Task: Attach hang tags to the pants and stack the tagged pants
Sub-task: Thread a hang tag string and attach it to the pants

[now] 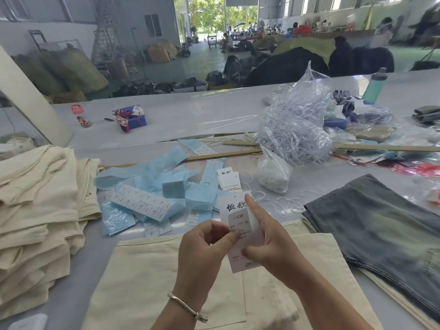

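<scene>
White paper hang tag [239,225] printed "1103#" and "XL", left hand [204,246] pinching its edge, right hand [269,241] gripping it, forefinger straight

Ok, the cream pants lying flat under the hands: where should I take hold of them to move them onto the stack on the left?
Probably by the near left edge of the cream pants, coming in from the left. They lie flat and spread, that side is bare, and the stack of cream pants sits on that side. Both hands are busy: left hand and right hand hold the hang tag above them.
</scene>
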`<state>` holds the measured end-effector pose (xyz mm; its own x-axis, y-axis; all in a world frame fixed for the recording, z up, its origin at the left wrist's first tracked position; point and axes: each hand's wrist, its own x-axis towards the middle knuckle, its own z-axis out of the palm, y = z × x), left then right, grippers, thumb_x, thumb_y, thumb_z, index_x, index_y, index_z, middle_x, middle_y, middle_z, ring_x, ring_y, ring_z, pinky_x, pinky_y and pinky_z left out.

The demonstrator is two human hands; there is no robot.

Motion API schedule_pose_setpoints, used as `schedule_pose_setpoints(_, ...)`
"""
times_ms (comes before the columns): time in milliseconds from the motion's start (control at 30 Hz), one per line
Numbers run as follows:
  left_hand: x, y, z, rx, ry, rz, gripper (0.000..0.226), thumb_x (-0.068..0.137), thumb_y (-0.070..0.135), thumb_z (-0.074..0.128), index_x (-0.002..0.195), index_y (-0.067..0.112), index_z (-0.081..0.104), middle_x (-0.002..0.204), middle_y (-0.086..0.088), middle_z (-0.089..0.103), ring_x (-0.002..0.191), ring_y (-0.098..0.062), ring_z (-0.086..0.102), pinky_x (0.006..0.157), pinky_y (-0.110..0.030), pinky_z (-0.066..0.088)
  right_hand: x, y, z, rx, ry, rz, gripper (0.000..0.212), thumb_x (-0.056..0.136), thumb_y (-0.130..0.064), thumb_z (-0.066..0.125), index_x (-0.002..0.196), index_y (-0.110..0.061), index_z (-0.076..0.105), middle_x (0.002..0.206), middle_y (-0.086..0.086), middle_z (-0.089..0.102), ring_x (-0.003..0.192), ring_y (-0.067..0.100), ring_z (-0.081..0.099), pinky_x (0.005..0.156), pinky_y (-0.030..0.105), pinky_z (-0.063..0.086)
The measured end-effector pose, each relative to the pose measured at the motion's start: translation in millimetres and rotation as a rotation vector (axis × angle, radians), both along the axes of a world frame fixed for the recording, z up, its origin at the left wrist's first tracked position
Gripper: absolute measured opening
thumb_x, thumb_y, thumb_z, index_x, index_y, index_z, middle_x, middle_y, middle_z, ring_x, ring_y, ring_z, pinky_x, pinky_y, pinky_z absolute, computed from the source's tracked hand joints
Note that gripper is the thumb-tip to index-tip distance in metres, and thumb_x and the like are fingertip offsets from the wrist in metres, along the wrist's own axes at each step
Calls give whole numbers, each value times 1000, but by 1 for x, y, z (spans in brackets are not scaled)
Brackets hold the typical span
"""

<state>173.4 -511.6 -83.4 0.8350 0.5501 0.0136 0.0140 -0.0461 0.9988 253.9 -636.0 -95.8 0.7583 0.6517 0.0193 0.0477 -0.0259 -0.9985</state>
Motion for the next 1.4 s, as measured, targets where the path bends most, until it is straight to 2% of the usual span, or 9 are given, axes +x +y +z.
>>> schedule_pose_setpoints(167,2,-4,0,69,7,6,15,71,8,83,69,16,71,71,-6,73,65,-15,63,67,-37,53,-1,-3,0,59,5,20,103,61,12,49,150,-32,19,129,6,61,100,12,65,74,27,53)
schedule_pose_setpoints(267,2,-6,1,206,-29,14,19,70,13,85,66,18,68,67,1,71,57,-7,57,58,-24,46,-3,-5,-1,82,-32,1,102,65,17,51,152,-25,19,130,1,61,106,10,65,75,22,51)
schedule_pose_setpoints(433,0,-10,5,415,-123,60,20,65,33,80,71,25,63,67,9,66,56,-5,53,54,-24,40,-12,-2,-1,164,-76,-56,101,69,19,54,150,-31,19,133,0,59,115,14,63,85,25,54)
schedule_pose_setpoints(600,-3,-11,6,606,-239,160,24,69,46,74,86,33,62,123,12,50,104,2,54,65,-17,47,-12,-1,5,214,-137,-108,98,69,2,64,147,-37,19,126,-8,65,114,15,63,95,40,53)
schedule_pose_setpoints(733,-3,-11,4,548,-284,127,39,73,34,75,105,43,54,119,16,56,108,-11,59,81,-19,50,-11,2,8,289,-80,-35,98,72,13,57,150,-24,12,119,-5,69,109,11,65,87,26,52)
schedule_pose_setpoints(933,-3,-10,4,99,-266,-46,88,69,27,81,139,52,34,105,3,71,95,-20,71,79,-32,57,-11,1,6,307,-36,-4,102,67,13,54,152,-25,12,114,-7,71,108,15,66,86,31,55)
schedule_pose_setpoints(1167,2,-4,2,-131,-276,-114,79,80,1,74,141,35,38,95,-13,75,89,-30,73,70,-30,58,-7,-1,10,375,140,-28,97,61,5,74,147,-17,34,126,-1,65,114,18,63,90,30,52)
schedule_pose_setpoints(1300,5,-10,-6,-176,-220,-144,79,67,22,85,135,33,46,91,-17,74,90,-32,72,75,-35,58,-7,1,10,445,242,-176,82,58,-1,81,135,-12,52,113,11,71,101,23,68,82,32,57)
schedule_pose_setpoints(1400,6,-12,-14,-177,-187,-165,73,67,11,84,130,28,52,89,-18,74,87,-31,72,74,-36,58,-4,-3,8,467,303,-249,65,59,-2,77,122,-12,63,102,16,73,87,22,70,70,29,57)
